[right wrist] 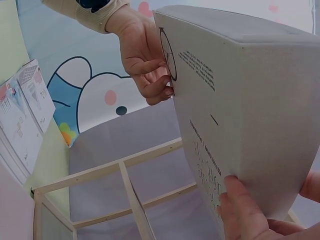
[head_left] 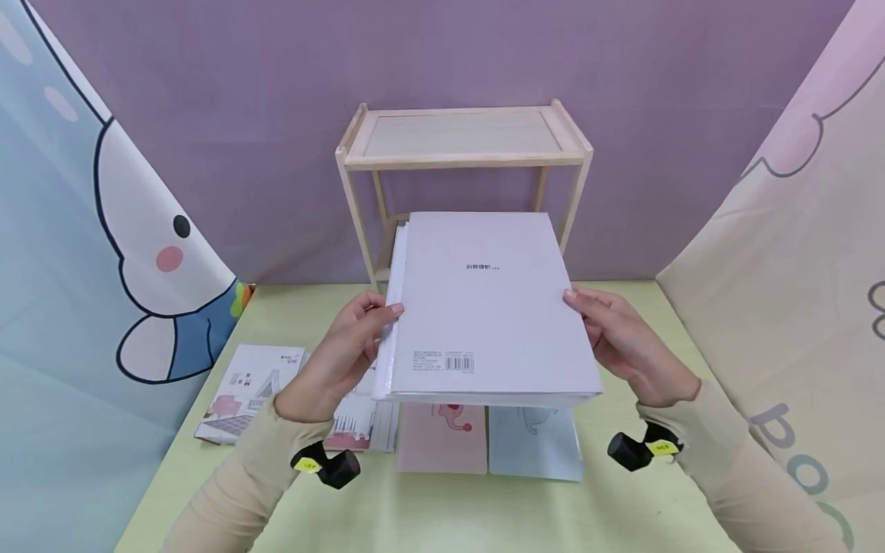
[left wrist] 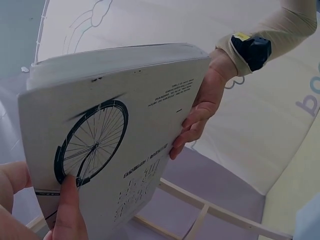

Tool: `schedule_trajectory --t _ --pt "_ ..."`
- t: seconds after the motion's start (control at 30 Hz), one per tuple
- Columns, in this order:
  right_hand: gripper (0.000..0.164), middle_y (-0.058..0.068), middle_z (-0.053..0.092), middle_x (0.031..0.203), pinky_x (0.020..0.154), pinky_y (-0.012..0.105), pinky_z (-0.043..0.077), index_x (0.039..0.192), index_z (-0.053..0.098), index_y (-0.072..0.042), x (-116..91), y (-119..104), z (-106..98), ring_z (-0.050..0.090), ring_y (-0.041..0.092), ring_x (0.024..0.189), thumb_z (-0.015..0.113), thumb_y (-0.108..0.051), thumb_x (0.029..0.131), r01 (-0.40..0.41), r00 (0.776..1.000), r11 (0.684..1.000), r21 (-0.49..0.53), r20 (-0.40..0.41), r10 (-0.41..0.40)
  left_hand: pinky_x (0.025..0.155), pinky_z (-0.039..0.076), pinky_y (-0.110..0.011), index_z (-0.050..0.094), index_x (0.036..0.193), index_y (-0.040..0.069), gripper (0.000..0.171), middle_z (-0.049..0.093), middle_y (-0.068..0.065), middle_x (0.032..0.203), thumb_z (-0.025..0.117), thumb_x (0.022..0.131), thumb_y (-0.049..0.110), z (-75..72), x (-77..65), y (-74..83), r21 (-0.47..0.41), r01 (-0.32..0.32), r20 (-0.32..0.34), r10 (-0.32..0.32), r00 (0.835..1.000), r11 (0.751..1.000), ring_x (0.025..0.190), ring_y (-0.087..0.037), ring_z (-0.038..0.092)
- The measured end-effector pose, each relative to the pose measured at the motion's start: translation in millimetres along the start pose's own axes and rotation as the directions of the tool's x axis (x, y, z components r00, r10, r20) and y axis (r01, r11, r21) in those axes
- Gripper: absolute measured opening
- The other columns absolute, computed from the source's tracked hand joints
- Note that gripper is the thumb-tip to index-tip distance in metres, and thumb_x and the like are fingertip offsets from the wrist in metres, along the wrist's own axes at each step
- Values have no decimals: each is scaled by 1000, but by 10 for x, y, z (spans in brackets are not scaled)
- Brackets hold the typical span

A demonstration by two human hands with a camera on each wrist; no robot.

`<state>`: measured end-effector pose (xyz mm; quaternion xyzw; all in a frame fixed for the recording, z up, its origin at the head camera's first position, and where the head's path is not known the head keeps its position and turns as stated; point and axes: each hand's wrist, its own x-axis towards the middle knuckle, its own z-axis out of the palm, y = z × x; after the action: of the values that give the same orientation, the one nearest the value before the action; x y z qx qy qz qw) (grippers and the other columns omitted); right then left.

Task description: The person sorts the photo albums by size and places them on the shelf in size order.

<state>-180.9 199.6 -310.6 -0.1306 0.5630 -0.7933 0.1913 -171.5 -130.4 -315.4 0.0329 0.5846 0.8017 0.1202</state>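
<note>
Both hands hold a thick white book (head_left: pixel 491 322) up over the table. Its upward face bears a line of dark print and a barcode; the underside shows a bicycle wheel picture (left wrist: pixel 95 142) in the left wrist view. My left hand (head_left: pixel 346 357) grips the left edge, thumb on top and fingers beneath. Gripping the opposite edge is my right hand (head_left: pixel 629 342), its thumb at the side. The book's flat spine (right wrist: pixel 275 125) faces the right hand in the right wrist view. Under the book lie a pink notebook (head_left: pixel 442 445) and a light blue notebook (head_left: pixel 535 449), partly covered.
A two-level wooden rack (head_left: pixel 463 163) stands at the back. On the left of the green table (head_left: pixel 442 514) lies a white book with a pink armchair picture (head_left: pixel 249 392). Another white book (head_left: pixel 353 422) sits partly behind my left wrist. Printed cloth surrounds the sides.
</note>
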Motion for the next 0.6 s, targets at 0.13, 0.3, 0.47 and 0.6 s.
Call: schedule_trajectory --t 0.13,0.3,0.47,0.6 --pt "28 1 73 86 60 25 55 99 70 -13 -2 -35 8 69 10 70 42 -16 101 2 1000 1000 -7 4 -2 58 51 -20 41 94 7 11 58 1 86 51 91 6 18 2 26 10 -13 -7 13 1000 1000 66 -6 60" --pt "29 1 73 86 60 26 55 102 70 -13 -9 -66 11 69 11 70 42 -18 101 3 1000 1000 -6 22 -3 58 53 -21 40 95 7 11 60 1 85 50 92 5 37 -6 67 -10 -11 7 11 1000 1000 65 -6 62" --pt "28 1 73 83 57 26 54 101 69 -14 -22 -105 8 68 11 68 41 -20 101 9 1000 1000 -22 17 -8 60 55 -23 40 95 8 9 63 1 86 49 94 6 58 -20 128 -20 -13 30 14 999 1000 68 -8 65" --pt "28 1 72 81 57 25 54 101 69 -13 -21 -141 12 68 11 67 41 -21 101 23 999 1000 -1 35 -23 61 54 -23 41 95 8 8 63 1 87 49 94 7 75 -16 171 -21 -19 31 20 999 1000 69 -8 65"
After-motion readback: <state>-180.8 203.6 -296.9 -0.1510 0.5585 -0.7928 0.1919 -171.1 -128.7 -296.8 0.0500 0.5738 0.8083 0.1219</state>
